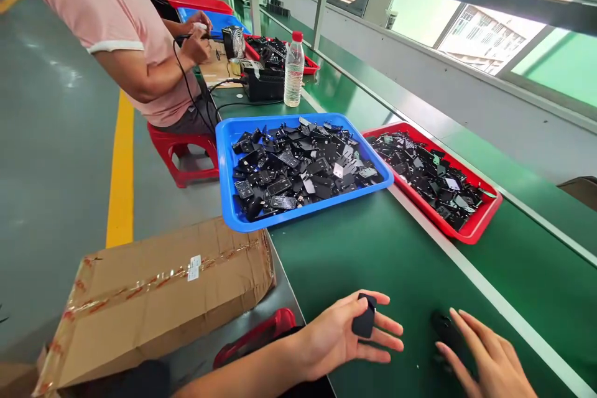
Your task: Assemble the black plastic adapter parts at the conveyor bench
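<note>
My left hand [342, 336] is held palm up over the green bench. Its thumb presses a small flat black plastic piece [364, 317] against the fingers, the others being spread. At the lower right, my right hand [494, 357] has its thumb and fingers around a dark, blurred black plastic part [448, 333] close to the bench surface; its exact shape cannot be made out. Beyond both hands stands a blue tray [305, 210] heaped with black plastic pieces. To its right, a red tray [478, 233] holds similar black parts, a few of them light or green.
A clear bottle with a red cap [293, 71] stands behind the blue tray. To the left, a taped cardboard box [158, 305] adjoins the bench edge, near a red stool [256, 336]. Farther back, a co-worker in a pink shirt [107, 6] sits handling something beside a black device [263, 84].
</note>
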The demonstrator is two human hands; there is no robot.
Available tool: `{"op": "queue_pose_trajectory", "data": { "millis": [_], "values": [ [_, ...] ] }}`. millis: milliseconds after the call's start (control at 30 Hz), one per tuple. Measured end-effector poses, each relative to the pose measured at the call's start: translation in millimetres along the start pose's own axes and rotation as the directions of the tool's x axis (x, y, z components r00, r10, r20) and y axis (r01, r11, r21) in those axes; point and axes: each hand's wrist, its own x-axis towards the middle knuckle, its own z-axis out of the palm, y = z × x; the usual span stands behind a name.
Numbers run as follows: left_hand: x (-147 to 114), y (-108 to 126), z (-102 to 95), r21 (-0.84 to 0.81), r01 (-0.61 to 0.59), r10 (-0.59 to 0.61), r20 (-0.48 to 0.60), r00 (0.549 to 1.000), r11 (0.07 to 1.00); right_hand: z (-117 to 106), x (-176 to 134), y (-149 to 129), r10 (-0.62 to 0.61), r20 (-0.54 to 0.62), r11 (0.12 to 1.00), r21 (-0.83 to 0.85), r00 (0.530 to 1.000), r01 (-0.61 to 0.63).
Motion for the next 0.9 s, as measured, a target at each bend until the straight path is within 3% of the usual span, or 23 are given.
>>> {"op": "queue_pose_trajectory", "data": {
  "millis": [167, 300, 400, 500, 667, 767, 900],
  "values": [
    [7, 7, -4.8, -0.024, 0.027, -0.026, 0.014, 1.0, 0.999, 17, 5, -2, 0.192, 0.151, 0.965, 0.148, 0.97, -0.214],
    [10, 10, -8.4, -0.046, 0.072, -0.069, 0.053, 0.996, 0.996, 6, 34, -23, 0.296, 0.242, 0.906, 0.235, 0.924, -0.352],
    [12, 12, -9.3, -0.076, 0.125, -0.118, 0.081, 0.99, 0.989, -8, 60, -44, 0.241, 0.286, 0.864, 0.372, 0.927, -0.34],
    [16, 12, -10.0, -0.119, 0.164, -0.152, 0.109, 0.982, 0.979, -15, 78, -64, 0.17, 0.316, 0.864, 0.408, 0.933, -0.295],
    [19, 10, -10.6, -0.143, 0.156, -0.146, 0.079, 0.986, 0.977, -18, 88, -79, 0.112, 0.457, 0.832, 0.443, 0.883, -0.335],
    [19, 11, -9.8, -0.134, 0.161, -0.147, 0.111, 0.983, 0.978, -25, 85, -77, 0.157, 0.495, 0.737, 0.517, 0.855, -0.435],
    [18, 13, -8.1, -0.112, 0.15, -0.133, 0.148, 0.98, 0.982, -38, 75, -68, 0.304, 0.419, 0.669, 0.546, 0.856, -0.505]
  ]
}}
